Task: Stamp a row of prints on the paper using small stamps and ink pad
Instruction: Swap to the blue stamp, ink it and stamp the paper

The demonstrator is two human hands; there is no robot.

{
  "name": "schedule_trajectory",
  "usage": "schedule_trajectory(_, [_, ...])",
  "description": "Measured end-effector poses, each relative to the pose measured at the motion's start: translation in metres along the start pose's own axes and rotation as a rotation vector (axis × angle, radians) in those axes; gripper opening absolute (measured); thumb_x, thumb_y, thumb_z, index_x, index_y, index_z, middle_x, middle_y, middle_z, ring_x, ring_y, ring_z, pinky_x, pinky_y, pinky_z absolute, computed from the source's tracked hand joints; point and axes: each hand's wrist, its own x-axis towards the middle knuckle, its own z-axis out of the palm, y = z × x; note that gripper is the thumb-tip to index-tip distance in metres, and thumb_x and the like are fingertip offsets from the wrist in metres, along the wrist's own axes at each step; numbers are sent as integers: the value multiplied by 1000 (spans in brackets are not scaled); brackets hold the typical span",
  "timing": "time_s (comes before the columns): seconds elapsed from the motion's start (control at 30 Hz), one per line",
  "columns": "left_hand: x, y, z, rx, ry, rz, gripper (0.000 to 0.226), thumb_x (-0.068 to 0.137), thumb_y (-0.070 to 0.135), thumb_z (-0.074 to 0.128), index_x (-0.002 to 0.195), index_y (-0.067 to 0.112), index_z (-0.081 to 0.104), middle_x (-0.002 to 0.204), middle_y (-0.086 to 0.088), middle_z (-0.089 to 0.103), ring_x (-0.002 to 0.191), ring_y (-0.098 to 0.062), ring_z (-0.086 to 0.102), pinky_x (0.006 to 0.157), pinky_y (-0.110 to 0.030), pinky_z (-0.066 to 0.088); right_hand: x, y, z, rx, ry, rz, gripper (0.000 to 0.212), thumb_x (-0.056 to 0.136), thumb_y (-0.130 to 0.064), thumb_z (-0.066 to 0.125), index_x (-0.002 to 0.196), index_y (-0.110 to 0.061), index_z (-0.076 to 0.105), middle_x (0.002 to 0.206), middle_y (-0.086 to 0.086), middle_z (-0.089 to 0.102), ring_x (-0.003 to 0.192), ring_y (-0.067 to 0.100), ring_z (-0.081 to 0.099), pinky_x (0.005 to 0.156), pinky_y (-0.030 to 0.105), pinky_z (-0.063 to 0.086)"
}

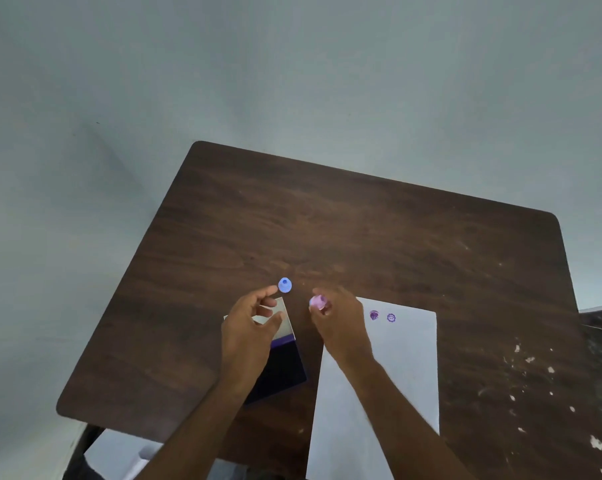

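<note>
Head view: right hand (330, 311) pinches pink stamp (317, 302) between ink pad (285, 362) and paper (396, 375), two prints (382, 316) done. Left hand (249, 327) loosely spread, apparently empty, near blue stamp (285, 285) on worktop (361, 237). Stamps look light, rigid; grip by knob.

Probably a plain room at home: bare pale wall (292, 64), worn wooden table (361, 230).
</note>
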Motion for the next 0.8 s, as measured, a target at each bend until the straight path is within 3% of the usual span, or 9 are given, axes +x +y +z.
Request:
schedule_trajectory(0.1, [3,-9,-6,41,-7,3,37,83,18,74,114,34,63,100,20,64,91,2,60,70,-11,48,7,1,15,-128,7,-90,25,95,-22,56,115,-10,64,119,8,64,103,18,59,81,18,40])
schedule_trajectory(0.2, [7,-13,-8,79,-58,-19,34,83,20,74,113,31,63,106,15,65,92,-5,61,69,-11,49,13,3,24,-254,-29,-105,31,91,-23,62,120,-12,60,124,9,62,109,23,58,86,24,46])
schedule_trajectory(0.37, [13,-5,-9,50,-27,-9,43,77,24,79,111,41,58,101,25,58,88,4,60,54,-4,46,11,4,32,-329,-78,-78,41,87,-24,68,125,-14,56,133,8,58,122,25,51,97,34,46])
schedule_trajectory(0.5, [23,-3,-9,1,25,25,43,74,22,82,109,38,62,103,21,61,86,1,62,59,0,45,12,-5,25,-330,-16,-48,46,81,-31,73,123,-18,57,133,5,56,119,24,51,96,33,46])
schedule_trajectory(0.67, [31,-6,-12,-32,45,47,43,72,25,83,109,37,64,99,22,64,83,2,64,60,-3,48,26,-26,6,-25,83,-90,46,78,-32,77,120,-23,61,131,3,54,116,20,51,93,30,42])
schedule_trajectory(0.8, [31,-6,-14,-72,37,26,40,74,20,81,108,36,65,97,22,66,84,8,62,63,-4,50,47,-46,11,-305,-88,-147,46,83,-41,69,125,-24,61,128,3,62,118,23,51,98,36,38])
